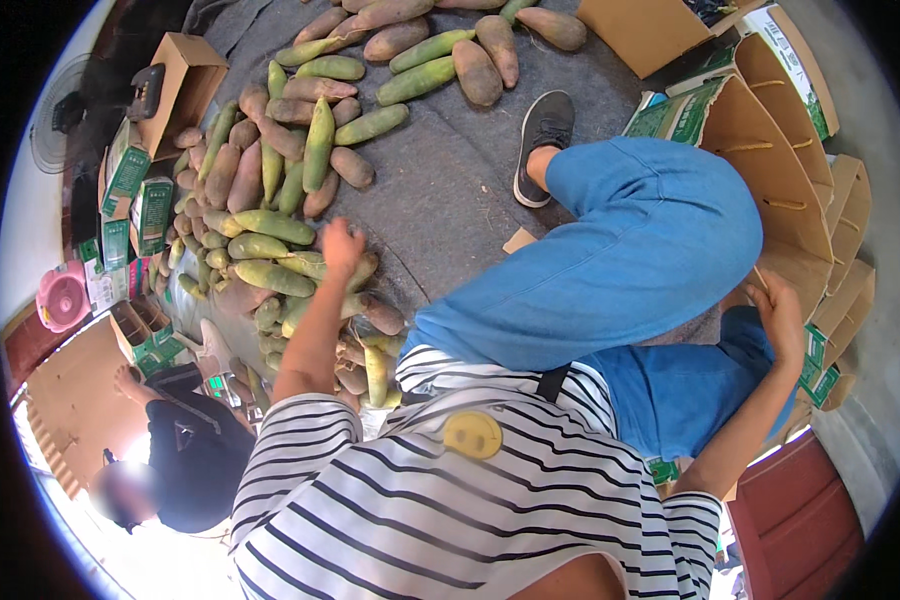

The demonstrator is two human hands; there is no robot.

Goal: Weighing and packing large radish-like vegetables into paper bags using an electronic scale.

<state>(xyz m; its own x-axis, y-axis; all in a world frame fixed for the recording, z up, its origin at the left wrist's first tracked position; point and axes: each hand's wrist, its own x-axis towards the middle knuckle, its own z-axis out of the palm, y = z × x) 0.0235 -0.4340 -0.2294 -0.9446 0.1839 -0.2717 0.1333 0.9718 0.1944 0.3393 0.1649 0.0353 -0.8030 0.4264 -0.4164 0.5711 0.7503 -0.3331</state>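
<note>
Bent at the elbow, my left arm reaches to the edge of a large heap of root vegetables. My left hand [342, 247] is over it, its fingers slightly blurred, so I cannot tell whether they grip anything. Beside it lie long green radishes [273, 226] and brownish-pink roots [352, 167] with soil-coloured skins. On the other side, my right hand [776, 312] has its thumb and fingers closed at the near edge of an upright cardboard box [770, 180] with rope handles. My bent knee in blue trousers comes between the two hands.
Grey cloth [440, 210] covers the floor under the heap. More cartons [840, 290] line the right side; green-and-brown boxes [151, 215] stand at the left near a pink fan [62, 297]. Another person [195, 450] in dark clothes is at the lower left.
</note>
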